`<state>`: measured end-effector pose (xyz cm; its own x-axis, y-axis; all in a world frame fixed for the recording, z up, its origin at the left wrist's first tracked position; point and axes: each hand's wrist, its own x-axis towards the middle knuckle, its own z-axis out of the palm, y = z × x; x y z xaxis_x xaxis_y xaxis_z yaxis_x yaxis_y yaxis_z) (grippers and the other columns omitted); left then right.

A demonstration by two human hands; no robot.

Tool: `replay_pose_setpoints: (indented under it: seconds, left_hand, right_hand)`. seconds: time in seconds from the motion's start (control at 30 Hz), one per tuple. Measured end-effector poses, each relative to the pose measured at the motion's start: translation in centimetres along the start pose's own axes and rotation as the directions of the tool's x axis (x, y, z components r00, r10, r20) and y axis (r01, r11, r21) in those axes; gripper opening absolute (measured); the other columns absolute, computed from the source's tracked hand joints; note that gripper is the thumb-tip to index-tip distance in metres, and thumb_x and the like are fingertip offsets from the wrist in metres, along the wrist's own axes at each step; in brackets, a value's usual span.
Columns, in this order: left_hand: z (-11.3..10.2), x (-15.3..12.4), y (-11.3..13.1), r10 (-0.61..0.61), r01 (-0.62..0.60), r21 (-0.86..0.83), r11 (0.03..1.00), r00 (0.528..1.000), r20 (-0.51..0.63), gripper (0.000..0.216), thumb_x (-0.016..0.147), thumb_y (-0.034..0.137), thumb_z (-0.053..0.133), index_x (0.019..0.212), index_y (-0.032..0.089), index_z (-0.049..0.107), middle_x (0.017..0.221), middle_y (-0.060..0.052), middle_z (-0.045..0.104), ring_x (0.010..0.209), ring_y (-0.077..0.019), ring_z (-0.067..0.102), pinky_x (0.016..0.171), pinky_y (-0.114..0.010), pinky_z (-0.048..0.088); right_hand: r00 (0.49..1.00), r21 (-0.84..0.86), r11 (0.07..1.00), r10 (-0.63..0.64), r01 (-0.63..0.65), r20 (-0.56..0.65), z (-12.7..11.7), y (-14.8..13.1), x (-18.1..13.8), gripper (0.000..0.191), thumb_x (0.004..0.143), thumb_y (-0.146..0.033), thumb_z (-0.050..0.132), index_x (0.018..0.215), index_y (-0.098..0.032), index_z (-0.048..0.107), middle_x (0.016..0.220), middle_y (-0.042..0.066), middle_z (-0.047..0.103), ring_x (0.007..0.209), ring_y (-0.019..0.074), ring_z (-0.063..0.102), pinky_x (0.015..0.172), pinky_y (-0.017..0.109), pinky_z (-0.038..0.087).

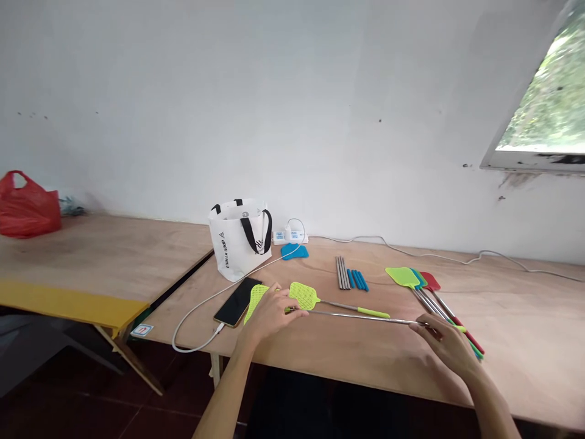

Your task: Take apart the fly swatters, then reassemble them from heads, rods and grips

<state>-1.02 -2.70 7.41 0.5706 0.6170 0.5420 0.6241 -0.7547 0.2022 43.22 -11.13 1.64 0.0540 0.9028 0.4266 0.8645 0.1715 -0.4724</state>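
Note:
My left hand (269, 314) is closed round the neck of a yellow-green fly swatter head (254, 300) where a long metal rod (361, 317) meets it. My right hand (445, 342) pinches the far end of that rod. The rod is stretched out level between both hands, just above the wooden table (365, 360). A second yellow-green fly swatter (305, 296) with a short rod and green grip lies right behind the left hand.
A black phone (236, 301) on a white cable lies left of my left hand. Behind stand a white tote bag (238, 238), a power strip (289, 235), a blue swatter head (294, 250), metal rods (342, 272), blue grips (357, 279). Finished swatters (414, 278) lie at right. A red bag (27, 207) sits far left.

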Motion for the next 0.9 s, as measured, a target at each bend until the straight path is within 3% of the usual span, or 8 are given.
replay_pose_setpoints:
  seconds: [0.2,0.4,0.57,0.7,0.9]
  left_hand:
    - [-1.3,0.0,1.0,0.051,-0.050,0.024,0.998,0.996,-0.075,0.052,0.100,0.056,0.053,0.068,0.020,0.073,0.063,-0.001,0.062,0.064,-0.0151,0.048,0.076,-0.036,0.034]
    - [-2.5,0.0,1.3,0.032,-0.031,0.005,0.999,0.996,-0.081,0.048,0.101,0.050,0.056,0.066,0.021,0.071,0.060,0.002,0.066,0.062,-0.0142,0.050,0.078,-0.036,0.034]
    - [0.6,0.7,3.9,0.130,-0.130,0.003,0.991,0.989,-0.064,0.048,0.102,0.046,0.055,0.063,0.020,0.066,0.058,0.001,0.065,0.058,-0.0140,0.051,0.073,-0.035,0.035]
    - [3.1,0.9,5.8,0.168,-0.167,0.035,0.985,0.985,-0.029,0.050,0.104,0.043,0.052,0.061,0.019,0.060,0.054,0.001,0.059,0.055,-0.0144,0.051,0.069,-0.033,0.036]
    - [4.5,0.5,6.0,0.144,-0.145,0.018,0.989,0.987,0.068,0.042,0.096,0.048,0.064,0.066,0.019,0.061,0.059,0.001,0.060,0.058,-0.0156,0.055,0.065,-0.031,0.037]
  right_hand:
    - [1.000,0.023,1.000,0.013,-0.013,-0.025,-0.7,-1.0,0.0,0.056,0.089,-0.077,0.049,0.077,-0.025,0.066,0.076,0.003,0.065,0.069,0.0193,0.058,0.065,0.031,0.045]
    - [0.995,-0.045,0.998,-0.049,0.046,-0.083,-0.8,-3.1,0.6,0.058,0.089,-0.079,0.047,0.075,-0.025,0.067,0.071,0.002,0.064,0.057,0.0167,0.053,0.056,0.030,0.041]
    - [0.968,0.004,0.972,-0.233,0.234,-0.089,2.1,-8.6,0.8,0.050,0.100,-0.064,0.043,0.078,-0.024,0.063,0.072,0.003,0.065,0.068,0.0188,0.059,0.064,0.029,0.043]
    - [0.941,-0.069,0.944,-0.328,0.323,-0.088,5.4,-12.9,0.4,0.042,0.105,-0.051,0.043,0.077,-0.024,0.059,0.073,0.002,0.065,0.072,0.0198,0.060,0.066,0.028,0.041]
    - [0.915,-0.130,0.912,-0.399,0.390,-0.057,7.0,-15.6,-0.3,0.038,0.107,-0.040,0.038,0.079,-0.024,0.058,0.074,0.003,0.064,0.072,0.0206,0.060,0.063,0.029,0.038]
